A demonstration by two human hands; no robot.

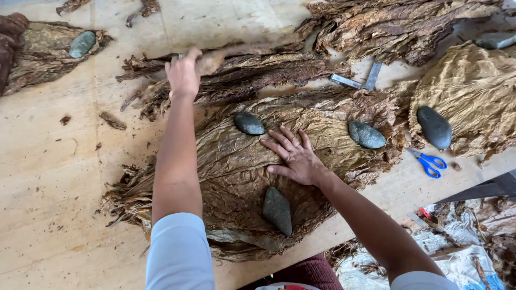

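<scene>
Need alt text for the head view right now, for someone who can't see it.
A person's right hand lies flat, fingers spread, on a big stack of dried brown leaves weighted by three grey stones, while the left hand reaches to a darker leaf pile farther back. Blue scissors lie on the wooden table to the right.

The leaves (322, 134) are mottled brown, paler tan in the pile (473, 91) right of the scissors (428, 162), whose handles are bright blue. Stones (249, 123) on the leaves are dark grey-green. The table (48, 182) is pale, grainy wood. The sleeves (180, 252) are white.
</scene>
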